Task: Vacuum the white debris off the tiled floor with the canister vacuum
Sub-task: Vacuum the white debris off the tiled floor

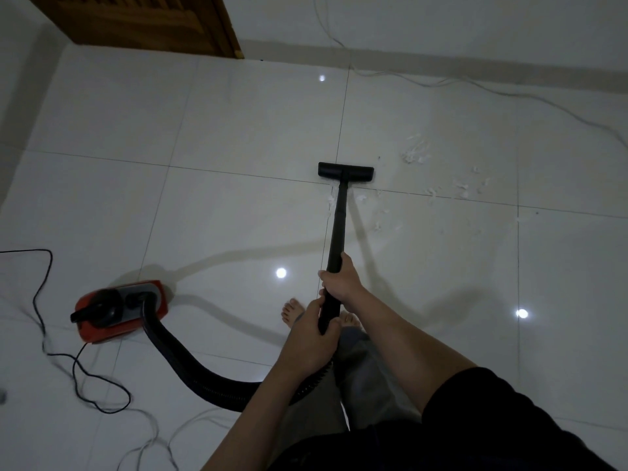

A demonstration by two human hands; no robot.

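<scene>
Floor: shiny white tiled floor (pixel 238 137) with thin dark lines between the big tiles and bright spots of light on it.
Back of room: brown wooden door (pixel 149 22) at the top left, next to a pale wall.
Writing: no words or brand can be read on anything.
Vacuum: red and black canister vacuum (pixel 117 311) sits on the floor at the left, well apart from the mess.
Hose: thick black hose (pixel 190 362) curves from the vacuum along the floor and up to the hands.
Tube: long black tube (pixel 338 226) slants from the hands down to the floor.
Floor head: flat black floor head (pixel 346 170) lies on the tiles at a tile line.
White debris: little white debris (pixel 416 153) bits lie just right of the floor head, and more are spread further right and beside the tube.
Right hand: right hand (pixel 341 280) is closed around the tube, higher up, arm stretched out.
Left hand: left hand (pixel 314 334) is wrapped tight on the low end of the tube, just behind the right hand.
Feet: bare feet (pixel 293 311) stand on the tiles under the hands.
Cords: black cord (pixel 44 321) loops on the floor at the left; a white cable (pixel 509 95) runs along the wall at the top right.
</scene>
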